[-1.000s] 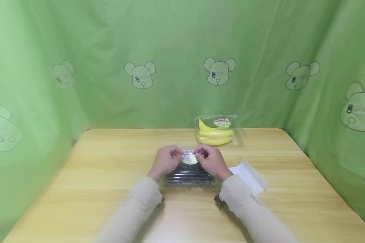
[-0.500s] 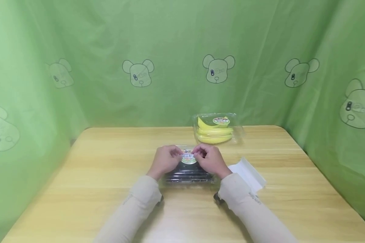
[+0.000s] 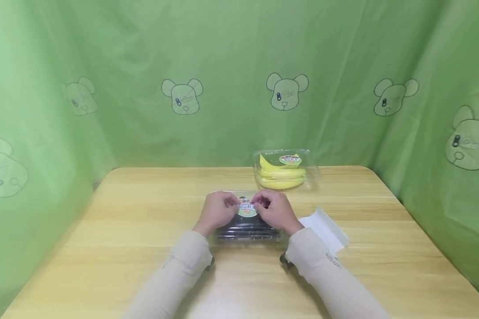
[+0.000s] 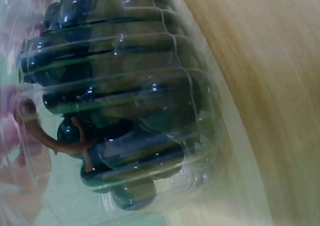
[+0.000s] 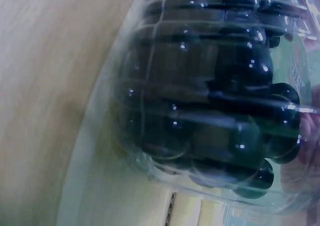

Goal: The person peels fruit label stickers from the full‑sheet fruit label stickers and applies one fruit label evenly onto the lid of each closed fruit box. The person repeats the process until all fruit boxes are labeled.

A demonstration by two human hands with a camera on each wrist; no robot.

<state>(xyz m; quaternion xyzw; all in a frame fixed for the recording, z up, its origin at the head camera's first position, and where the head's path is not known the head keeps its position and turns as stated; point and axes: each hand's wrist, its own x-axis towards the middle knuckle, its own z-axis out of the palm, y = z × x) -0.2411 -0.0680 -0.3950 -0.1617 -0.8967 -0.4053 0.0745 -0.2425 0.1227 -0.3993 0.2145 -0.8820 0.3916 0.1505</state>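
Note:
A clear plastic box (image 3: 247, 243) of dark grapes lies in front of me on the table. Over its lid, both hands pinch a round printed sticker (image 3: 247, 211) by its far edge. My left hand (image 3: 218, 210) has its left side between thumb and forefinger, and my right hand (image 3: 277, 210) has the right side. In the left wrist view, dark grapes (image 4: 115, 141) and a brown stem (image 4: 62, 145) show through the ribbed wall. Grapes (image 5: 200, 116) also fill the right wrist view, with blurred fingertips (image 5: 309, 128) beyond the plastic.
Behind the grape box, slightly right, stands another clear box (image 3: 312, 177) holding yellow bananas (image 3: 282, 175) and bearing a similar sticker (image 3: 290, 160). A creased white sheet (image 3: 325, 230) lies beside my right wrist. Green curtains (image 3: 231, 133) surround the wooden table (image 3: 135, 212).
The sticker has shifted slightly toward me between my fingertips, and a dark patch shows past its far edge. Both hands stay in nearly the same place; the head view dips slightly.

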